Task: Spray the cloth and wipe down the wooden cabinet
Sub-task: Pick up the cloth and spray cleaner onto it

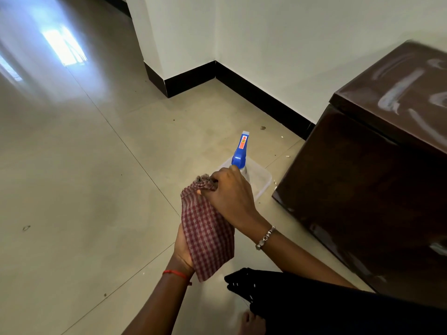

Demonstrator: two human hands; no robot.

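A red-and-white checked cloth (pixel 208 230) hangs between my two hands above the floor. My right hand (pixel 229 192) pinches its bunched top edge. My left hand (pixel 183 247) holds the lower part from underneath, its fingers hidden by the fabric. Just behind my right hand a spray bottle with a blue trigger head (pixel 240 153) stands upright in a clear plastic tub (pixel 262 180); its body is mostly hidden. The dark brown wooden cabinet (pixel 362 189) stands at the right, with whitish dusty streaks on its top.
Beige tiled floor (pixel 84 189) stretches to the left, with small crumbs near the cabinet. A white wall with black skirting (pixel 254 95) runs behind the tub and cabinet. My dark clothing (pixel 314 305) and a foot fill the lower right.
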